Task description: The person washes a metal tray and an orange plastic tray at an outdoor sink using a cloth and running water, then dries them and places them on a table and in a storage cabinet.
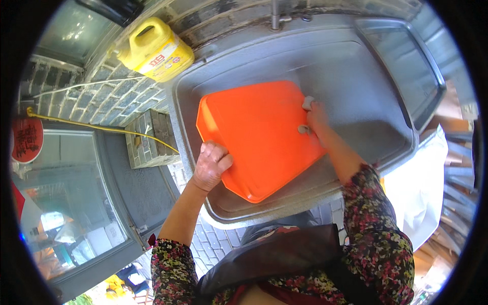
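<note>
An orange plastic tray (259, 133) is held at a slant inside a grey sink (358, 87), its broad flat face turned up towards me. My left hand (211, 164) grips its near left edge, fingers curled over the rim. Against the right side of the tray, my right hand (317, 118) presses a pale grey cloth (308, 103), bunched up and poking out between the fingers. Part of that cloth shows again below the fingers. The right hand is slightly blurred.
A yellow detergent jug (158, 53) stands at the sink's back left corner, beside a brick wall (110, 99). The faucet (275, 17) rises at the back. On the right rim leans a metal-framed panel (404, 68). A glass door (76, 190) is at left, near a yellow hose (114, 129).
</note>
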`<state>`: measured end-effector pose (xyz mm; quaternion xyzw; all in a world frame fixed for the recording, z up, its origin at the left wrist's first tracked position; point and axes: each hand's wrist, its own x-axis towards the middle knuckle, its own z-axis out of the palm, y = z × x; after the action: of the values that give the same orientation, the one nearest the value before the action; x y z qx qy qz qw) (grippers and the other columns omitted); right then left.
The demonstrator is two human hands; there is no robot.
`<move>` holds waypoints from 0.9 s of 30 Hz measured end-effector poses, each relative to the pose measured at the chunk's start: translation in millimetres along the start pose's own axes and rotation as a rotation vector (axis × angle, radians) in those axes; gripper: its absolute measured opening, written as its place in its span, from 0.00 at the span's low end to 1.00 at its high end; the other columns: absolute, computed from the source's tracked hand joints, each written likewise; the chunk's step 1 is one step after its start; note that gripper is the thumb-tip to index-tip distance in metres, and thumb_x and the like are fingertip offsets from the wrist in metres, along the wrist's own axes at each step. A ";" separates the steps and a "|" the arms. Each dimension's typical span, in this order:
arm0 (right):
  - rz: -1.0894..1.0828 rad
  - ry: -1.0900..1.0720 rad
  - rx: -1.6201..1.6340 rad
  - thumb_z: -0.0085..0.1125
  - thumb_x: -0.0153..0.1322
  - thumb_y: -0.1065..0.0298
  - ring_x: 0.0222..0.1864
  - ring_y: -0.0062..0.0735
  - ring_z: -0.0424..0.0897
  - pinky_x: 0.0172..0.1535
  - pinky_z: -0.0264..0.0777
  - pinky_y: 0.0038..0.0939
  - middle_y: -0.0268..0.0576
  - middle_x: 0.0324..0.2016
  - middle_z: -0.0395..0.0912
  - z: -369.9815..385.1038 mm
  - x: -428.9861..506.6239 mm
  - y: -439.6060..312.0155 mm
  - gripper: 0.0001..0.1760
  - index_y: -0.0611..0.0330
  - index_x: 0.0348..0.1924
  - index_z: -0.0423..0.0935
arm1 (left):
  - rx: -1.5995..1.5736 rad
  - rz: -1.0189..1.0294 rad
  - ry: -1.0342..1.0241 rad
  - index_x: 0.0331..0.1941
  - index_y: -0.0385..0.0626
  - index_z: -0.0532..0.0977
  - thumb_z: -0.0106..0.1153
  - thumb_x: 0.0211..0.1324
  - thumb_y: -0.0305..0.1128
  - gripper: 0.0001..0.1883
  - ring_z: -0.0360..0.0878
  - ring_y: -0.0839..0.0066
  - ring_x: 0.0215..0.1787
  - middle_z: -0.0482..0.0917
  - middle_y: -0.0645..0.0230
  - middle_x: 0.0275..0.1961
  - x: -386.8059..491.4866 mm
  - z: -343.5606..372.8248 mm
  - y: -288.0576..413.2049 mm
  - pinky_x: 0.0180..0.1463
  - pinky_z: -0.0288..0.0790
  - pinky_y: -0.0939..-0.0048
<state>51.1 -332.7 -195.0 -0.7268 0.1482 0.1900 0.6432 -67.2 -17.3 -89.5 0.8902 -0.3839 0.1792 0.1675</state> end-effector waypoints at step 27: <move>-0.901 -0.260 -0.565 0.53 0.62 0.79 0.48 0.46 0.77 0.47 0.75 0.40 0.46 0.43 0.77 74.5 -173.6 -58.2 0.15 0.55 0.42 0.77 | -0.189 -0.347 -0.013 0.43 0.43 0.80 0.56 0.47 0.24 0.16 0.77 0.63 0.47 0.78 0.61 0.48 -6.0 12.8 1.2 0.50 0.73 0.68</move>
<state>-81.9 -256.4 -70.3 -0.8334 -0.3150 0.0164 0.4539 -69.5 -19.9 -103.3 0.9244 -0.2409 0.1052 0.2764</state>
